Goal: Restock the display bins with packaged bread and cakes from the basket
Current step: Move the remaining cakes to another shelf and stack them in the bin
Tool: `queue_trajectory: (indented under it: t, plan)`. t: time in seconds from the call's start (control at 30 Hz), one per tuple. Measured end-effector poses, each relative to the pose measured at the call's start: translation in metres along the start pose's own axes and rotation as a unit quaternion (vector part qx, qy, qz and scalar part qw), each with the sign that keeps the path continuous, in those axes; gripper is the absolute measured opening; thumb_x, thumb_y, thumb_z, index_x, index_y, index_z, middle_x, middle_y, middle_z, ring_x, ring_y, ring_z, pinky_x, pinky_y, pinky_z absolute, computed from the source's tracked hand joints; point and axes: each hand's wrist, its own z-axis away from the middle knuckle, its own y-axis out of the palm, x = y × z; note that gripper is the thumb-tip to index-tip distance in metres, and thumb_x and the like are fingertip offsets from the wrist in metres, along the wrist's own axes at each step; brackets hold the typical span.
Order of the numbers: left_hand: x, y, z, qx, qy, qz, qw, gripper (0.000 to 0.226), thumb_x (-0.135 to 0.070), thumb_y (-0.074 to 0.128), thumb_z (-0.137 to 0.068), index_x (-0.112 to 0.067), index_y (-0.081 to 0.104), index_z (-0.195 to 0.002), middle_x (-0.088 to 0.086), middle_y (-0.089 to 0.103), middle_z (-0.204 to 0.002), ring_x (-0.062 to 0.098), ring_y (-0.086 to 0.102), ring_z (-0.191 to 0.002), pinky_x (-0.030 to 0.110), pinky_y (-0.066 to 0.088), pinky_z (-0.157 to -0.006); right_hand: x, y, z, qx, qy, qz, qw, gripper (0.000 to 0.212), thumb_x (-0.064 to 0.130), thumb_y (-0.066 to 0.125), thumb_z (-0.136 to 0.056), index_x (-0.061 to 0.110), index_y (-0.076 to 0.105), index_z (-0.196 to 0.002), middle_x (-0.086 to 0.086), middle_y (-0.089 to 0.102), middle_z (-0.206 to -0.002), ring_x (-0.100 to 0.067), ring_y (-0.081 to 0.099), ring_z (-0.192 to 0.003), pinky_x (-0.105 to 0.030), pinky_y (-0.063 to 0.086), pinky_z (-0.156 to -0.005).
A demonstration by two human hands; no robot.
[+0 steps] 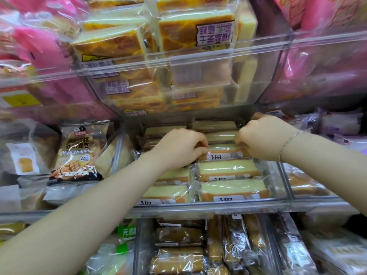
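— What have the fingers got?
— Left hand (183, 144) and right hand (260, 139) curl tight on one wrapped cake (224, 152), mid-row in the clear bin (286, 185).
— Room to move?
— Little: the upper bin (198, 56) overhangs, and packs (230, 171) crowd the front wall.

Pale yellow cakes (228, 169), orange-brown crusts; pink packets (327, 62); black walnut bag (79, 151).

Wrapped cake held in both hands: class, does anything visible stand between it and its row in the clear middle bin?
Nothing visible does. The left hand and right hand grip the wrapped cake already inside the clear middle bin, directly behind the front rows.
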Motion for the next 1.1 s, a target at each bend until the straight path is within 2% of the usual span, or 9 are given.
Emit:
queue_trajectory:
  t: [0.13, 0.2, 0.33, 0.4, 0.5, 0.7, 0.83, 0.97, 1.1]
  plan:
    - [0.004, -0.001, 0.001, -0.057, -0.019, 0.049, 0.997, 0.023, -0.034, 0.052, -0.095, -0.025, 0.067, -0.110, -0.008, 0.067, -0.105, 0.013, 0.062, -0.094, 0.037, 0.055, -0.081, -0.005, -0.002, -0.009, -0.022, 0.051, -0.063, 0.997, 0.019, 0.012, 0.046, -0.090, 0.020, 0.060, -0.099, -0.005, 0.064, -0.101, -0.029, 0.055, -0.097, -0.031, 0.048, -0.074]
    - [0.008, 0.002, 0.000, -0.094, -0.049, 0.031, 0.994, 0.022, -0.030, 0.051, -0.095, -0.026, 0.066, -0.111, -0.006, 0.061, -0.113, 0.019, 0.056, -0.108, 0.040, 0.051, -0.088, -0.002, 0.004, -0.012, -0.040, 0.052, -0.031, 0.997, 0.017, 0.014, 0.048, -0.090, 0.019, 0.061, -0.101, -0.002, 0.065, -0.099, -0.030, 0.054, -0.104, -0.031, 0.046, -0.078]
    - [0.015, 0.004, -0.008, -0.045, -0.079, 0.025, 0.996, 0.026, -0.035, 0.054, -0.094, -0.028, 0.065, -0.117, -0.005, 0.057, -0.125, 0.023, 0.039, -0.128, 0.044, 0.028, -0.111, 0.004, 0.010, -0.021, -0.050, 0.063, 0.022, 0.997, 0.015, 0.014, 0.052, -0.087, 0.022, 0.062, -0.093, 0.001, 0.067, -0.090, -0.028, 0.058, -0.095, -0.027, 0.033, -0.077]
    - [0.018, 0.003, -0.014, -0.047, -0.068, 0.001, 0.997, 0.024, -0.035, 0.058, -0.091, -0.029, 0.066, -0.113, -0.005, 0.058, -0.122, 0.020, 0.039, -0.125, 0.040, 0.019, -0.110, 0.005, 0.009, -0.026, -0.061, 0.070, 0.028, 0.995, 0.015, 0.013, 0.053, -0.085, 0.023, 0.062, -0.091, 0.000, 0.066, -0.088, -0.025, 0.060, -0.089, -0.028, 0.034, -0.082]
    - [0.021, 0.003, -0.022, -0.042, -0.070, 0.001, 0.997, 0.020, -0.038, 0.056, -0.093, -0.031, 0.066, -0.108, -0.007, 0.061, -0.119, 0.018, 0.044, -0.119, 0.039, 0.022, -0.108, 0.006, 0.006, -0.030, -0.061, 0.074, 0.030, 0.995, 0.018, 0.009, 0.051, -0.086, 0.023, 0.061, -0.091, 0.001, 0.066, -0.088, -0.024, 0.061, -0.087, -0.028, 0.028, -0.073]
    - [0.021, 0.009, -0.031, -0.057, -0.163, 0.048, 0.984, 0.017, -0.045, 0.051, -0.094, -0.039, 0.067, -0.098, -0.012, 0.062, -0.104, 0.019, 0.044, -0.118, 0.041, 0.016, -0.107, 0.008, 0.001, -0.035, -0.027, 0.097, 0.034, 0.994, 0.020, 0.005, 0.052, -0.085, 0.020, 0.062, -0.095, -0.002, 0.068, -0.095, -0.025, 0.062, -0.093, -0.029, 0.033, -0.076]
    - [0.019, 0.011, -0.030, -0.049, -0.171, 0.053, 0.983, 0.017, -0.042, 0.050, -0.094, -0.037, 0.066, -0.098, -0.010, 0.062, -0.115, 0.020, 0.041, -0.124, 0.044, 0.014, -0.109, 0.007, 0.001, -0.033, 0.005, 0.068, 0.032, 0.997, 0.021, 0.008, 0.047, -0.088, 0.018, 0.062, -0.099, -0.003, 0.068, -0.100, -0.026, 0.060, -0.095, -0.029, 0.036, -0.077]
    - [0.018, 0.017, -0.031, -0.063, -0.176, 0.037, 0.982, 0.017, -0.036, 0.048, -0.096, -0.032, 0.065, -0.100, -0.007, 0.055, -0.118, 0.020, 0.037, -0.127, 0.044, 0.020, -0.109, 0.005, 0.004, -0.026, -0.008, 0.037, 0.041, 0.998, 0.025, 0.016, 0.044, -0.088, 0.019, 0.061, -0.106, -0.001, 0.067, -0.099, -0.024, 0.061, -0.092, -0.029, 0.036, -0.081]
    - [0.020, 0.020, -0.031, -0.076, -0.198, 0.081, 0.974, 0.016, -0.031, 0.048, -0.095, -0.028, 0.064, -0.098, -0.004, 0.055, -0.113, 0.024, 0.046, -0.116, 0.043, 0.028, -0.107, 0.010, 0.006, -0.027, -0.038, 0.073, 0.041, 0.996, 0.026, 0.011, 0.044, -0.089, 0.018, 0.060, -0.108, 0.000, 0.069, -0.098, -0.024, 0.063, -0.091, -0.027, 0.032, -0.079]
